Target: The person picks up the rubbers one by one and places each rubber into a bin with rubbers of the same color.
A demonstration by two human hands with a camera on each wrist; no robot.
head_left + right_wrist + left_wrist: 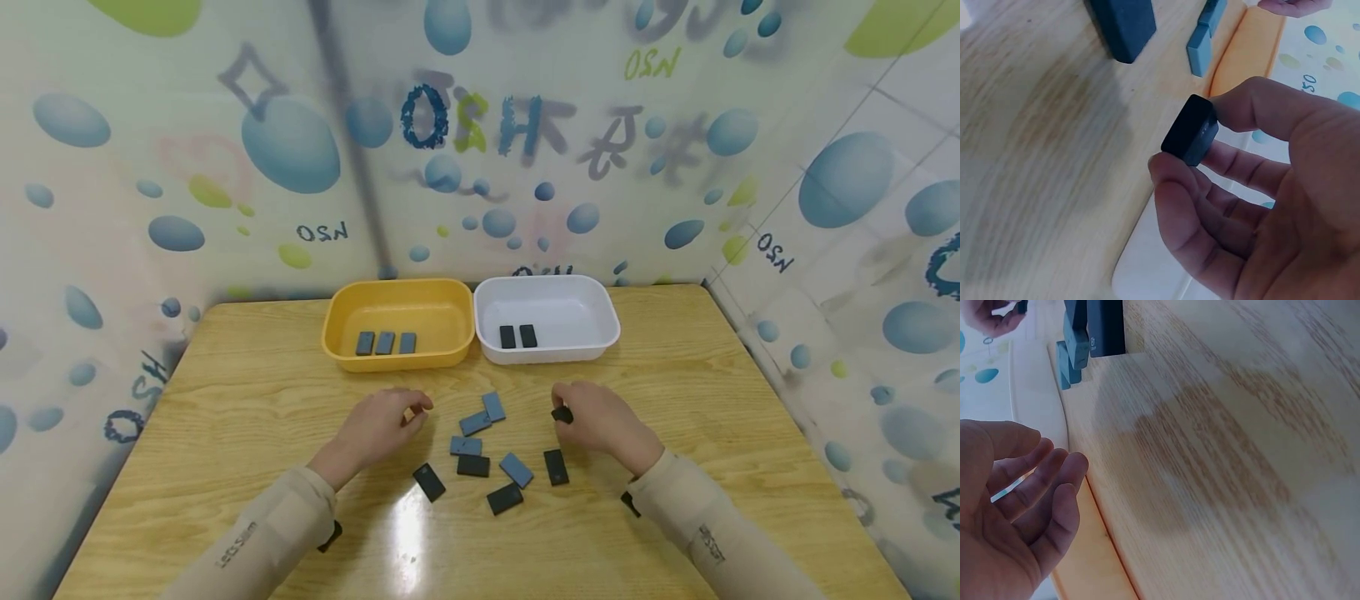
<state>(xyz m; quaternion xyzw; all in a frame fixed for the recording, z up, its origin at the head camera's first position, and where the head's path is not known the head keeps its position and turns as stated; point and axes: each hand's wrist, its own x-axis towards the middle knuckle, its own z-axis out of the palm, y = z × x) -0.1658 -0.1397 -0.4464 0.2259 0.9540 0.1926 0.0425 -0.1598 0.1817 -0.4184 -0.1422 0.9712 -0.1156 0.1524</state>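
Yellow tub [442, 323] and white tub [573, 321] stood side by side near the far edge of the desk [240, 400], rims touching or nearly so. Yellow held three blue blocks [385, 342] in a row along its near wall, left of middle; white held two black blocks [507, 337], upright-looking, in its near left part. Bare floor showed behind and to the right of both rows. Right hand [602, 419] pinched a black block [1191, 130] between thumb and fingers, above the desk on the near side of the white tub. Left hand [381, 423] hovered before the yellow tub, fingers loosely bent, a gap between thumb and fingertips. Between and below the hands lay four loose blue blocks [516, 470] and four loose black blocks [505, 498], loosely clustered; further dark pieces [330, 536] peeked out by each sleeve [277, 525]. Patterned curtain [495, 192] rose just behind the far edge. Broad strips of wood ran left and right of the tubs to the side edges.
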